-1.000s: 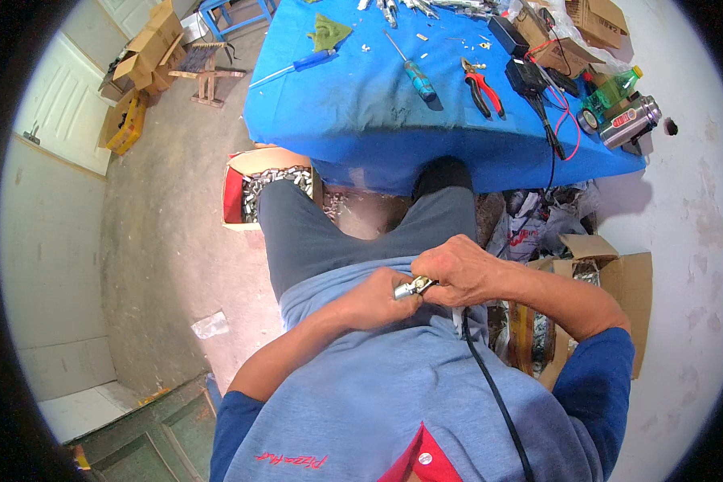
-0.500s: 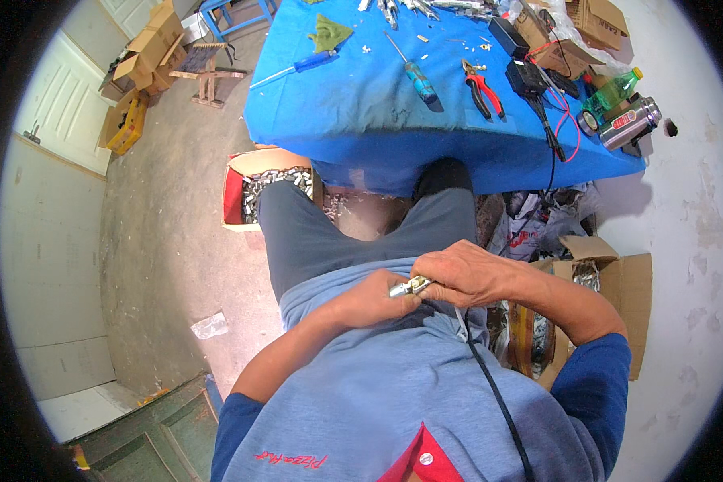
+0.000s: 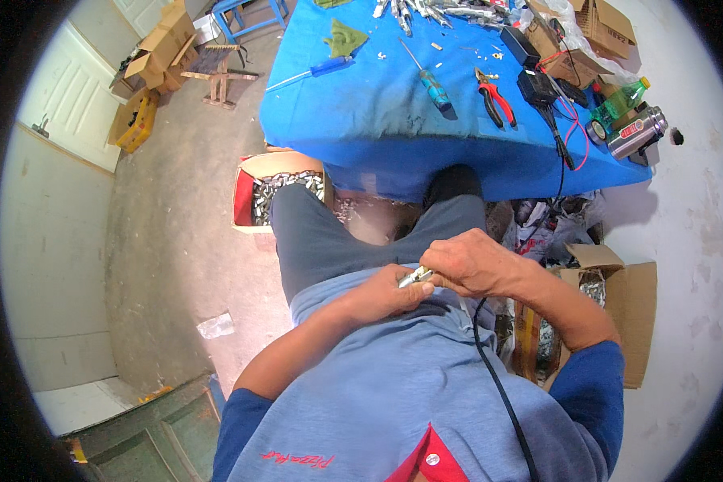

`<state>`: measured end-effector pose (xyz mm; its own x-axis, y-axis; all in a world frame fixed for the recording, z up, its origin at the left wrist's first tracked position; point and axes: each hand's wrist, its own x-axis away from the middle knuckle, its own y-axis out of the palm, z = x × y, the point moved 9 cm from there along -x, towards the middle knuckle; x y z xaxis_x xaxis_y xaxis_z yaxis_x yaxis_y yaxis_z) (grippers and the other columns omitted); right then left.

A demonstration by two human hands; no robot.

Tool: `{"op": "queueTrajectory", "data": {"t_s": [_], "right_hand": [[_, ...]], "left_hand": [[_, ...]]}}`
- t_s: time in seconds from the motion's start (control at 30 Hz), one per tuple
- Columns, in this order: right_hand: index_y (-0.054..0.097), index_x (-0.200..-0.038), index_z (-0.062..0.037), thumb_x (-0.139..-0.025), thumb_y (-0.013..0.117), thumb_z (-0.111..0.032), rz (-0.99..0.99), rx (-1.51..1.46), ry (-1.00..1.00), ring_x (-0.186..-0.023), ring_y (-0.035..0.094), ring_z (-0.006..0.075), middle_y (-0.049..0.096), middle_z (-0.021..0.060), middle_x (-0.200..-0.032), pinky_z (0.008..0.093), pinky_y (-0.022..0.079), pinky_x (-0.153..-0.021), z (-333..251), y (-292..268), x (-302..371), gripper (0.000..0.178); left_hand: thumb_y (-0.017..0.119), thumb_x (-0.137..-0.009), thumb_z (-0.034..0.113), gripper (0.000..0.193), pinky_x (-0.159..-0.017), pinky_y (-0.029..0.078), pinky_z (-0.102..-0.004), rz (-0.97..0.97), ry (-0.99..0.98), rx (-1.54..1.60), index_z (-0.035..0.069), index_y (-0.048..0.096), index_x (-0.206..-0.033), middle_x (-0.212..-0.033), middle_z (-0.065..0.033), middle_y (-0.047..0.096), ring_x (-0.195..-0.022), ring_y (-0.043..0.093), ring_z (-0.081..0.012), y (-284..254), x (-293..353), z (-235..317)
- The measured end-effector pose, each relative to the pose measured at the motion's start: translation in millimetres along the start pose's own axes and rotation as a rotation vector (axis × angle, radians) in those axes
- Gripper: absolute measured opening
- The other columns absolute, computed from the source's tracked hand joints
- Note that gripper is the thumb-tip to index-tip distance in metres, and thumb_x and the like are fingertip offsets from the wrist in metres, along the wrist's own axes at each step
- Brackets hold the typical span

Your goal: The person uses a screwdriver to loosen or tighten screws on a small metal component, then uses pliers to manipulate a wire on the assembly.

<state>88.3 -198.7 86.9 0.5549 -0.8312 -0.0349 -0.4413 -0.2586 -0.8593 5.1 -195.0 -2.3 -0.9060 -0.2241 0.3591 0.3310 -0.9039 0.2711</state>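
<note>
In front of my waist, my two hands meet at a small silver metal piece [image 3: 414,276]. My left hand [image 3: 382,292] is closed round it, with the thumb along its near side. From the right, my right hand [image 3: 475,262] is curled with its fingers pressed at the piece's other end. Whatever lies inside the right-hand grip is hidden by the fingers. A black cord [image 3: 492,361] hangs from below my right wrist down across my blue shirt, beside a thin pale strip [image 3: 465,312].
A blue-covered table [image 3: 353,161] ahead carries two screwdrivers [image 3: 433,88], red-handled pliers [image 3: 496,100], a flask [image 3: 639,132], a green bottle [image 3: 622,98] and silver parts [image 3: 414,11]. A box of small metal pieces [image 3: 245,197] sits by my left knee; an open carton [image 3: 639,321] stands right.
The whole view has shifted slightly, with the table now farther right. My right fingers have moved a little on the metal piece, and the cord below the right wrist bends differently.
</note>
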Motion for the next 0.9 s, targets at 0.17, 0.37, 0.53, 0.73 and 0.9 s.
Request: {"op": "queueTrajectory", "data": {"t_s": [0.17,0.37,0.53,0.73,0.9], "right_hand": [[0.056,-0.085,-0.0035,-0.086,0.061,-0.022,-0.175,0.145,-0.080,-0.070,0.064,0.0376,0.061,0.0161,-0.078,0.0471,0.050,-0.059,-5,-11,-7,0.019],[0.055,-0.085,-0.0037,-0.088,0.064,-0.029,-0.173,0.288,-0.098,-0.070,0.063,0.0334,0.056,0.0130,-0.076,0.0437,0.050,-0.060,0,-15,-16,0.027],[0.055,-0.085,-0.0050,-0.089,0.065,-0.030,-0.079,0.272,-0.060,-0.068,0.063,0.0339,0.056,0.0128,-0.077,0.0435,0.050,-0.059,13,-5,-15,0.027],[0.058,-0.092,-0.0053,-0.089,0.065,-0.029,0.010,0.152,0.009,-0.070,0.063,0.0356,0.059,0.0136,-0.079,0.0450,0.049,-0.059,26,5,-15,0.024],[0.062,-0.089,-0.0042,-0.089,0.062,-0.026,0.041,-0.034,0.138,-0.078,0.065,0.0402,0.063,0.0182,-0.082,0.0487,0.050,-0.066,29,12,-17,0.022]], "left_hand": [[0.068,-0.094,0.036,0.032,-0.061,0.039,-0.0269,-0.034,0.093,-0.137,0.006,0.060,-0.086,-0.075,0.0046,0.052,-0.070,0.045,-0.0066,12,-12,8],[0.066,-0.092,0.027,0.024,-0.054,0.037,-0.0279,0.050,0.028,-0.066,0.007,0.059,-0.080,-0.069,0.0032,0.053,-0.062,0.045,-0.0071,5,-30,-3],[0.063,-0.090,0.023,0.016,-0.051,0.033,-0.0260,0.120,-0.060,0.117,0.010,0.058,-0.082,-0.068,0.0057,0.049,-0.059,0.043,-0.0062,-5,-27,-17],[0.063,-0.091,0.027,0.024,-0.048,0.029,-0.0266,0.185,-0.061,0.227,0.011,0.053,-0.076,-0.065,0.0058,0.046,-0.054,0.039,-0.0067,-12,-20,-17],[0.061,-0.093,0.031,0.024,-0.049,0.027,-0.0260,0.250,-0.095,0.230,0.012,0.054,-0.080,-0.066,0.0063,0.045,-0.056,0.037,-0.0059,-20,-16,-29]]}}
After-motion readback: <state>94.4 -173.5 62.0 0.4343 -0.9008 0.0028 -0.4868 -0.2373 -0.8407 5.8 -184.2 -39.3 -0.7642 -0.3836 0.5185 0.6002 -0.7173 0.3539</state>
